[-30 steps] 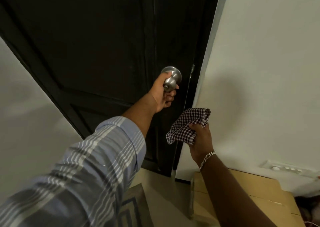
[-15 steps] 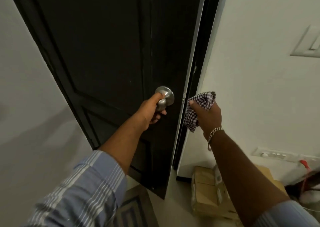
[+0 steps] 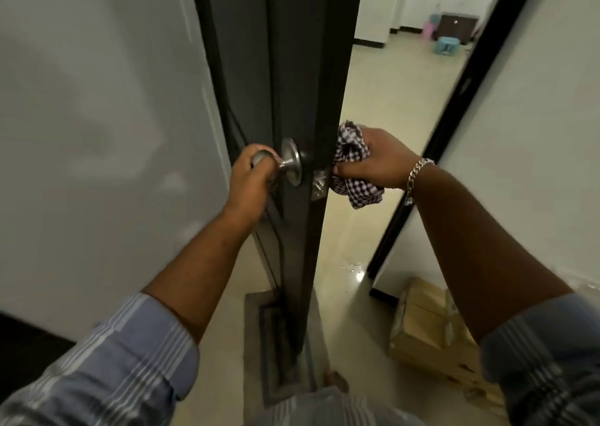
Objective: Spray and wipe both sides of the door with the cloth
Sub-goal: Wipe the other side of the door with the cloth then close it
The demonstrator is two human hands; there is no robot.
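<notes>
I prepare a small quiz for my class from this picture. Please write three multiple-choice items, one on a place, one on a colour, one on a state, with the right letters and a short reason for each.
1. Where is the checked black-and-white cloth?
A. on the floor
B. at the latch edge of the dark wooden door
C. over the round metal knob

2. What colour is the wrist chain?
A. silver
B. red
C. green

3. In what state is the door?
A. shut
B. off its frame
C. open

Answers:
1 B, the right hand holds the cloth against that edge.
2 A, it shines silver on the right wrist.
3 C, the lit room's floor shows past it while the left hand grips the knob.
</notes>
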